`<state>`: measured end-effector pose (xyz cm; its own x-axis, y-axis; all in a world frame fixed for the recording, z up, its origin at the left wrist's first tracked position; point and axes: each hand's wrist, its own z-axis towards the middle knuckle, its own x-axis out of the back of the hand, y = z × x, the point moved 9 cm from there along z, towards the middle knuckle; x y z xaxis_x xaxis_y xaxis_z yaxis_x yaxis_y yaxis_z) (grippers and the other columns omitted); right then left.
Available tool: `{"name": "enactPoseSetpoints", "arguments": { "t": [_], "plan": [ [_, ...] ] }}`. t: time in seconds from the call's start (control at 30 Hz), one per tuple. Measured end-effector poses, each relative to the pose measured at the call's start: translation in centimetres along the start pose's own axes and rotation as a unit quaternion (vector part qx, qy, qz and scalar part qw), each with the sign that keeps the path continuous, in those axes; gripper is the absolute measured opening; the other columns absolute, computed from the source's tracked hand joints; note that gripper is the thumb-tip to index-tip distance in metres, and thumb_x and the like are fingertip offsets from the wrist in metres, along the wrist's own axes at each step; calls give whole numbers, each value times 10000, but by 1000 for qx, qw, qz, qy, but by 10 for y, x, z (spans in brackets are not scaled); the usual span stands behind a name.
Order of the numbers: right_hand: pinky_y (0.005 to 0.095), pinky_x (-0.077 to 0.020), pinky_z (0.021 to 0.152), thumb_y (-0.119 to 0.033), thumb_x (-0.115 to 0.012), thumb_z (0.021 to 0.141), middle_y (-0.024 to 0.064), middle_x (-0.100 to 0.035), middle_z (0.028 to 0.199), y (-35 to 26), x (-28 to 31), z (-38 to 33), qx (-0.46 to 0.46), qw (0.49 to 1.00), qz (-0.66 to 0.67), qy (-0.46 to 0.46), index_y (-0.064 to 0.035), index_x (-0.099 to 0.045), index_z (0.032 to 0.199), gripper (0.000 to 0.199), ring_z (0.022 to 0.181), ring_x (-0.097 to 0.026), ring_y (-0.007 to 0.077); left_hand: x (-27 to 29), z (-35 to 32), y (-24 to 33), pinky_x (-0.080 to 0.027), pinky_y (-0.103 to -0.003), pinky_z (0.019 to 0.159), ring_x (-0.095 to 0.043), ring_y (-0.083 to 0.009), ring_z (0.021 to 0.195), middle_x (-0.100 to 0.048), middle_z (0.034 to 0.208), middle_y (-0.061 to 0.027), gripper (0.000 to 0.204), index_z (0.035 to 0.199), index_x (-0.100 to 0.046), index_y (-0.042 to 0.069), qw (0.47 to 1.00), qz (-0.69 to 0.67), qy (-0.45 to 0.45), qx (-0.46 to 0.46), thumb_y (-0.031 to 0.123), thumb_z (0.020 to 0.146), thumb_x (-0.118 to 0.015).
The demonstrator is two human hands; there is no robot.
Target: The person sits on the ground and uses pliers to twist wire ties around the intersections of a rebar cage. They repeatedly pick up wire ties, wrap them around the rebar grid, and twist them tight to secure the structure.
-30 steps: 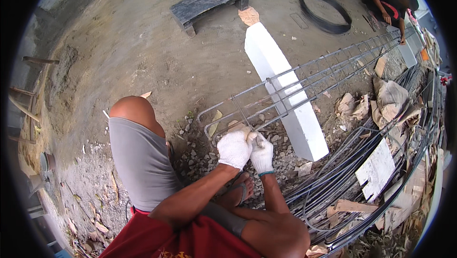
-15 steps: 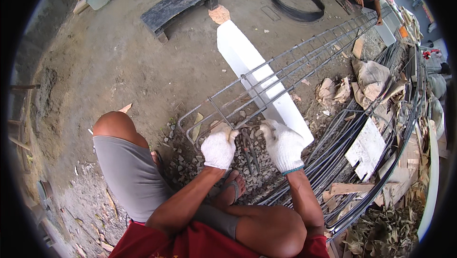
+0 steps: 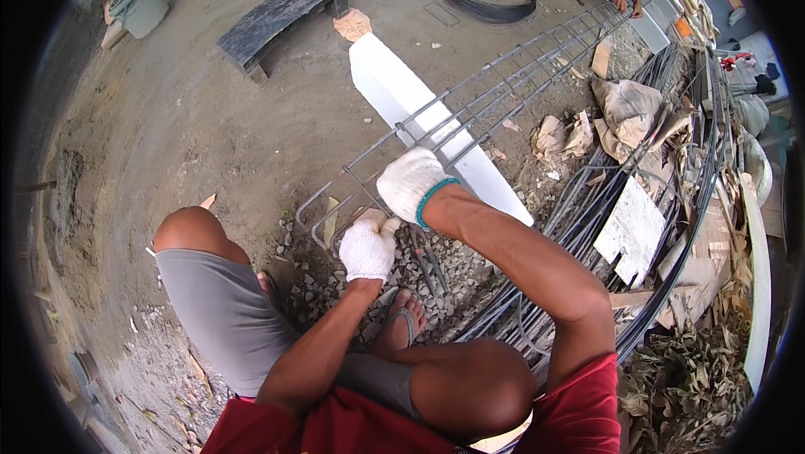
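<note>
A long steel rebar cage slants from near my feet to the far right. My left hand, in a white knit glove, is closed at the near end of the cage, thumb pressed to the fingers on a lower bar. Over the cage just beyond it is my right hand, in the same kind of glove with a teal cuff. Its fingers curl down among the bars, and what they hold is hidden. Pincers lie on the gravel below. Under the cage lies a long white block.
A dark low bench and a coil of black wire lie ahead. Loose rebar, a white board and crumpled paper sacks crowd the right. Another person's hands touch the cage's far end.
My right hand has moved up and left, from beside the white block onto the cage. The left hand stays at the cage's near end. The whole view has shifted slightly.
</note>
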<state>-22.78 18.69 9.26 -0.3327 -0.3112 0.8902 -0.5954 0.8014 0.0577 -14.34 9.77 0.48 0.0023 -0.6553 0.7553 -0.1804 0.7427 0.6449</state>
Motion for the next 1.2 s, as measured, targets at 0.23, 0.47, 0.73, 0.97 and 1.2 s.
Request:
{"name": "enactPoseSetpoints", "arguments": {
  "t": [0.23, 0.47, 0.73, 0.97, 1.2],
  "plan": [
    [521, -613, 691, -169, -720, 767, 215, -798, 889, 8, -18, 15, 4, 993, 112, 31, -27, -837, 896, 225, 835, -789, 410, -21, 15, -21, -562, -367, 812, -763, -240, 835, -812, 946, -178, 285, 1177, -791, -1, 991, -64, -116, 15, 205, 985, -742],
    [517, -617, 752, -278, -754, 816, 217, -794, 919, 27, -36, -14, -83, 957, 271, 59, -48, -841, 941, 276, 889, -781, 423, -20, 16, -18, -571, -404, 836, -784, -340, 927, -793, 1008, -234, 312, 1172, -780, -15, 979, -126, -149, 55, 217, 967, -747],
    [376, -557, 859, -296, -709, 999, 155, -791, 962, 8, -145, -67, -212, 586, 761, 181, -11, -797, 1065, 305, 922, -744, 249, -11, 14, -7, -557, -342, 726, -723, -186, 795, -804, 916, -135, 299, 1141, -792, -34, 981, -140, -130, 32, 208, 967, -766],
    [273, -400, 463, -336, -623, 1082, -11, -619, 753, -26, -166, -58, -210, 510, 830, 87, -59, -727, 1327, 384, 534, -501, 78, -7, 13, -8, -568, -357, 805, -750, -218, 834, -814, 954, -188, 277, 1118, -799, -35, 990, -101, -102, 5, 187, 954, -781],
    [312, -498, 578, -326, -639, 1061, 69, -693, 805, -7, -146, -60, -221, 611, 757, 67, -34, -753, 1296, 391, 629, -611, 146, -5, 14, -10, -566, -431, 796, -718, -382, 907, -774, 952, -220, 268, 1050, -802, 11, 988, -127, -90, 15, 253, 935, -788]
  ]
}}
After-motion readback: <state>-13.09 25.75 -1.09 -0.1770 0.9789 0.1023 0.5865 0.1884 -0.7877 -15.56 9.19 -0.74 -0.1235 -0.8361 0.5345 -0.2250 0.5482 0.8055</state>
